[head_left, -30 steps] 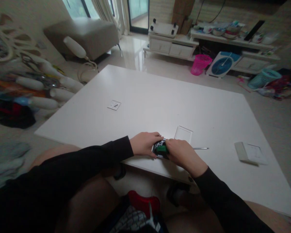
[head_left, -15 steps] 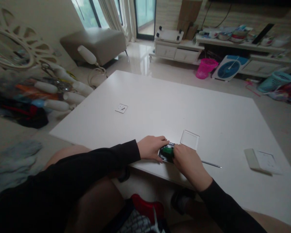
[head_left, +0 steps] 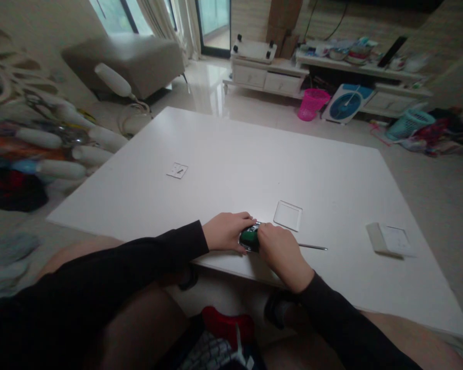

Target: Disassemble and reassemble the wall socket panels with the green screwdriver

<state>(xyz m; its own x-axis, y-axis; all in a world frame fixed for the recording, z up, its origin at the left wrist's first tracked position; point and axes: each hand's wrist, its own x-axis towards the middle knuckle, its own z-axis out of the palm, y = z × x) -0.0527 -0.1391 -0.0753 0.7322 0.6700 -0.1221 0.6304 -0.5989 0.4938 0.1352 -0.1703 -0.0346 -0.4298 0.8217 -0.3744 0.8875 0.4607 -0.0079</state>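
Observation:
My left hand point(head_left: 226, 231) lies curled on a small dark module point(head_left: 249, 240) at the near edge of the white table point(head_left: 231, 169), pressing it down. My right hand point(head_left: 280, 249) is closed round a green-handled screwdriver whose green grip point(head_left: 250, 238) shows between my hands, over the module. A thin metal rod point(head_left: 312, 247) lies on the table just right of my right hand. A clear square frame point(head_left: 288, 215) lies just beyond my right hand.
A white switch box point(head_left: 389, 240) sits at the right of the table, a small white plate point(head_left: 177, 170) at the left. Clutter and white tubes point(head_left: 57, 149) crowd the left. Beyond are a grey sofa point(head_left: 127, 56), pink basket point(head_left: 310, 103) and blue fan point(head_left: 345, 104).
Both hands stay on the module and screwdriver; only the camera view has shifted slightly.

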